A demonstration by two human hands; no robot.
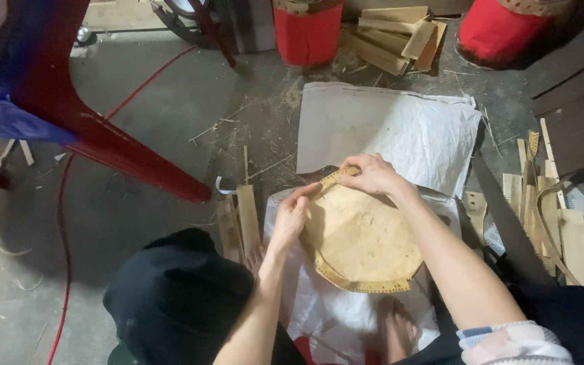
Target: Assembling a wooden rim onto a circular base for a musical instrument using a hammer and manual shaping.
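A round tan disc (pixel 363 233) rests over a white sack between my knees. A thin perforated bamboo strip (pixel 359 285) runs around its near rim, and its free end (pixel 336 177) lies at the far edge. My left hand (pixel 290 215) grips the disc's left edge, fingers curled over it. My right hand (pixel 372 174) presses the strip's end against the far rim, fingers closed on it.
A red plastic chair leg (pixel 123 152) slants across the left. Red cylinders (pixel 307 30) and wooden slats (pixel 393 37) stand at the back. A white sack (pixel 390 128) lies on the concrete floor beyond the disc. Bamboo strips (pixel 549 209) and a saw blade (pixel 505 216) lie at right; short slats (pixel 239 220) at left.
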